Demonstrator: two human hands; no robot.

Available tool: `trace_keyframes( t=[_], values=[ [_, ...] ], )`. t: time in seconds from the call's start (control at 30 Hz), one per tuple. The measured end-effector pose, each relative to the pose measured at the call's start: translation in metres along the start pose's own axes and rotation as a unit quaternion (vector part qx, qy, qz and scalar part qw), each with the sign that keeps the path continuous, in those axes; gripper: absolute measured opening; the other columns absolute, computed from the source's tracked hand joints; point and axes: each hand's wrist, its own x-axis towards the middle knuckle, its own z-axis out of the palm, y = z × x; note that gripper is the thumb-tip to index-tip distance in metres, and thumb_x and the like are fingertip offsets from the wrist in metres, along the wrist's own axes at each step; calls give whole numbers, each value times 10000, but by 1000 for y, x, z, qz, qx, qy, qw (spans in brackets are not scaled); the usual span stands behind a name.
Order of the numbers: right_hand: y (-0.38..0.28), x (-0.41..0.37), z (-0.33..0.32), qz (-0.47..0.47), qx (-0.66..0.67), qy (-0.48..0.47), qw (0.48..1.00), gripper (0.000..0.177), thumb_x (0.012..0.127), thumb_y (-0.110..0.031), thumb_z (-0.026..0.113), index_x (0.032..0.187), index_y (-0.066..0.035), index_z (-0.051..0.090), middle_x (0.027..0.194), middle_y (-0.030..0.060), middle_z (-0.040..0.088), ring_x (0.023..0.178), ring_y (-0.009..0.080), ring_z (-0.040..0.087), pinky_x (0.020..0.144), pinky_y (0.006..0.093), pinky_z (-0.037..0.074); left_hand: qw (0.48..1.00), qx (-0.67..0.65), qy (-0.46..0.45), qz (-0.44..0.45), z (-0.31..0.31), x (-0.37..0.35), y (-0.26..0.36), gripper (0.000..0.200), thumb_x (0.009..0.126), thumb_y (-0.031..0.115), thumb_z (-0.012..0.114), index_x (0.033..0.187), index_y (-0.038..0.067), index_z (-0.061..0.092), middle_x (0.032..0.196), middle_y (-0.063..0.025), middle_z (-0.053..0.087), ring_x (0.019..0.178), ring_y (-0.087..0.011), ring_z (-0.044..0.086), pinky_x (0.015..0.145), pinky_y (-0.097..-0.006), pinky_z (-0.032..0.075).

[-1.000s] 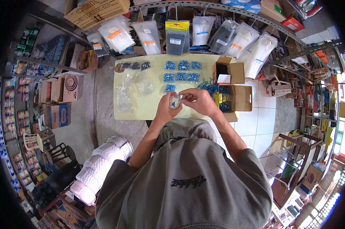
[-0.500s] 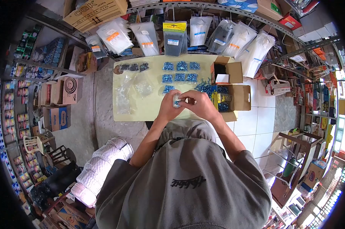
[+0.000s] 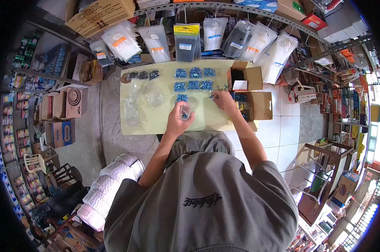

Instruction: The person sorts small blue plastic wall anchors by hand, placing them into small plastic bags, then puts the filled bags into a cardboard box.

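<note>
My left hand (image 3: 180,122) is curled round a small clear plastic bag (image 3: 184,111), with a few blue pieces in its bottom. At the loose pile beside the open box, my right hand (image 3: 223,101) has its fingers pinched together on small blue screw-like pieces (image 3: 212,97). Part of the pile is hidden under that hand. Filled bags of blue pieces (image 3: 193,85) lie in rows on the pale yellow table (image 3: 165,117). One more filled bag (image 3: 181,98) sits just beyond my left hand.
Open cardboard boxes (image 3: 262,105) stand at the table's right side, one holding more blue pieces. Clear empty bags (image 3: 133,107) and small dark packets (image 3: 143,75) lie at the left. Packs of cable ties (image 3: 187,44) hang from the rack beyond the table.
My hands have parted. The right hand has left the bag and moved right to the loose blue pieces; the left has shifted slightly left, still holding the bag.
</note>
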Motion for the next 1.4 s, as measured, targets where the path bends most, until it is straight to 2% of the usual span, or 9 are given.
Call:
trace_keyframes(
  t=[0.13, 0.57, 0.63, 0.67, 0.73, 0.77, 0.87, 1.13, 1.4],
  values=[
    [28, 11, 40, -96, -121, -10, 988, 175, 779, -84, 589, 942, -53, 648, 980, 178, 632, 906, 363, 637, 775, 441, 547, 1000, 2, 5, -8, -3, -6, -1, 406, 754, 74, 733, 1077, 35, 490, 901, -69, 614, 776, -141, 587, 707, -290, 483],
    [12, 12, 42, -119, -196, -26, 973, 121, 787, -75, 541, 835, 0, 624, 904, 203, 648, 851, 364, 651, 710, 412, 551, 1000, 7, 24, -17, -9, -14, -5, 369, 762, 107, 724, 1050, 34, 506, 868, -91, 628, 754, -193, 626, 697, -315, 501],
    [-8, 8, 27, -95, -17, 29, 995, 138, 816, -66, 580, 906, 15, 647, 866, 165, 667, 794, 294, 664, 671, 363, 535, 999, 10, 26, -17, -9, -12, -3, 366, 762, 109, 723, 1046, 32, 506, 864, -91, 628, 755, -196, 628, 698, -317, 501],
    [-21, 5, 18, -96, -17, 28, 995, 138, 816, -66, 580, 906, 15, 647, 866, 165, 667, 794, 294, 664, 671, 363, 535, 999, 15, 23, -22, -9, -11, -2, 364, 760, 107, 722, 1044, 32, 506, 862, -92, 629, 760, -197, 631, 700, -317, 501],
    [-46, -2, -4, 56, 306, -2, 951, 176, 843, -83, 629, 979, 28, 651, 800, 78, 658, 719, 171, 625, 641, 296, 497, 999, 20, 22, -28, -8, -9, -2, 363, 759, 105, 722, 1041, 32, 506, 859, -92, 629, 766, -199, 635, 702, -317, 501],
    [-59, -7, -17, 55, 305, -3, 951, 176, 843, -83, 629, 979, 28, 651, 800, 78, 658, 719, 171, 625, 641, 296, 497, 999, 24, 15, -27, -7, -7, -2, 364, 757, 103, 723, 1040, 30, 505, 855, -95, 630, 765, -201, 638, 700, -316, 501],
    [-102, -31, -55, 84, 596, -131, 787, 163, 851, -95, 641, 976, 8, 657, 773, 7, 621, 679, 75, 548, 636, 216, 441, 999, 30, -6, -19, -3, -1, 2, 369, 753, 101, 726, 1038, 27, 504, 849, -102, 633, 762, -206, 645, 697, -315, 503],
    [-137, -44, -75, -3, 466, -228, 855, 176, 851, -83, 641, 980, 35, 655, 799, 29, 644, 679, 75, 559, 616, 221, 447, 997, 54, -54, 3, 2, 10, 17, 457, 725, 128, 738, 1088, 12, 484, 922, -176, 632, 843, -357, 640, 731, -382, 512],
    [-145, -44, -79, 4, 427, -216, 878, 217, 857, -103, 665, 1032, 21, 631, 785, 49, 659, 644, 68, 557, 574, 217, 446, 997, 44, -64, 0, 3, 9, 18, 472, 723, 150, 738, 1097, 16, 484, 957, -192, 626, 878, -379, 630, 734, -394, 509]
  ],
)
